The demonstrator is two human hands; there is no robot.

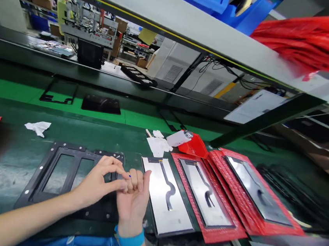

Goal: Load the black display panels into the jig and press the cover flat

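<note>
My left hand (99, 180) reaches in from the left, thumb and forefinger pinched against the fingertips of my right hand (132, 198). The palm of my right hand faces up, fingers curled in and thumb raised. A tiny blue speck (130, 176) shows where the fingers meet; what it is, I cannot make out. Both hands are above the right part of a black frame fixture (36, 182) with two rectangular openings. Just right of my right hand lies a silver-backed display panel (163, 201) with a dark, curved flex cable (170, 192).
More display panels (206, 198) rest on red bubble-wrap bags (238, 234) to the right. Behind them are a white bottle (177, 138), a red holder (194, 145) and white wipes (156, 146). A crumpled wipe (38, 127) lies left. A shelf (176, 7) with blue bins crosses overhead.
</note>
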